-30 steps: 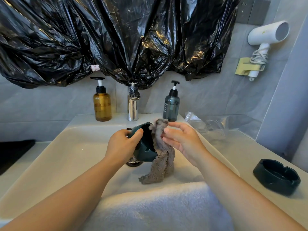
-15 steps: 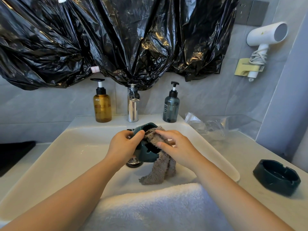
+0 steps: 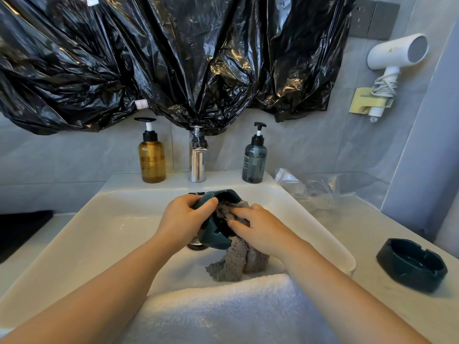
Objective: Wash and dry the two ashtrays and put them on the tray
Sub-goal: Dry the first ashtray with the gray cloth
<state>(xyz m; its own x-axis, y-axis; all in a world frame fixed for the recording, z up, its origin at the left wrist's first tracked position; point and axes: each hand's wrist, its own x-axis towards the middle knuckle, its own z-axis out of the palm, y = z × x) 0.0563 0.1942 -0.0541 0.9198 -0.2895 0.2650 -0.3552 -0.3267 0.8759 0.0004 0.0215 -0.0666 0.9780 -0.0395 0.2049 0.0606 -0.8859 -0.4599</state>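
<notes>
Both our bare forearms reach in from the near edge of the sink [image 3: 106,227] and meet over its middle. Our left hand [image 3: 182,219] curls round the ashtray [image 3: 216,235], thumb over its rim. Our right hand [image 3: 264,228], palm down, pushes its fingers [image 3: 239,214] into the cloth [image 3: 233,264] and seems to pinch it.

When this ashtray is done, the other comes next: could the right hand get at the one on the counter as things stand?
Probably yes, once freed. The right hand grips a cloth inside the held ashtray, but the other ashtray sits on the counter to its right, only the sink rim between.
</notes>
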